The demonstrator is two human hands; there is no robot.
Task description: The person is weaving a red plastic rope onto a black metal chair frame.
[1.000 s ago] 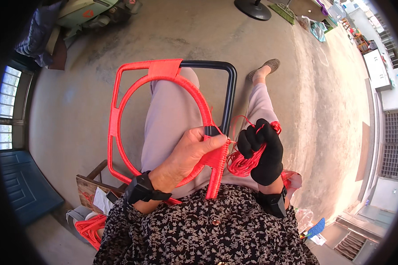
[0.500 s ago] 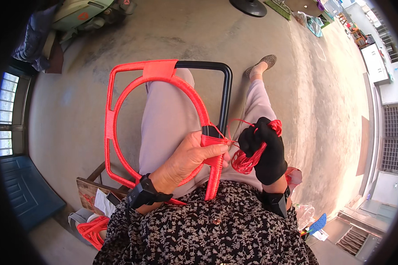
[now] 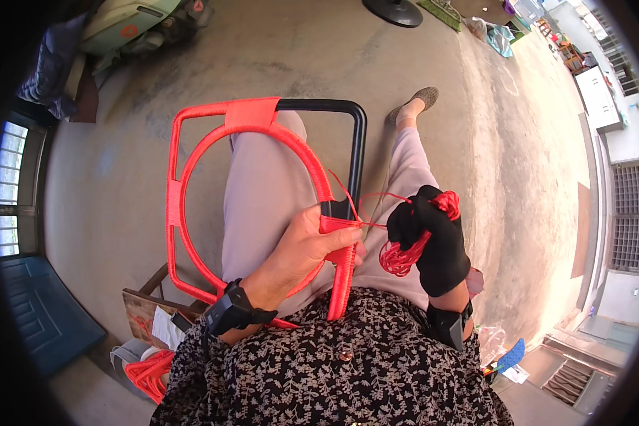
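Observation:
A black tubular frame (image 3: pixel 359 153), square with rounded corners and a ring inside it, rests over my lap. Red cord wraps most of it, while its upper right part is bare black. My bare left hand (image 3: pixel 307 245) pinches the wrapped band (image 3: pixel 341 228) where ring and right side meet, thumb on top. In my black-gloved right hand (image 3: pixel 433 238) is a bundle of red cord (image 3: pixel 402 257), the fingers closed round it. Strands run from this bundle to the band near my left thumb, and a thin loop stands up beside the bare ring section.
A wooden stool (image 3: pixel 140 311) with paper and a dark object on it stands at left, near more red cord (image 3: pixel 149 373). Farther off are a scooter (image 3: pixel 131 28), a round black base (image 3: pixel 394 11) and a green broom (image 3: pixel 440 14). A blue door panel (image 3: pixel 42 312) lies left.
My right hand has shifted slightly right and down with the cord bundle, drawing the strand straighter. My left hand keeps its hold on the frame.

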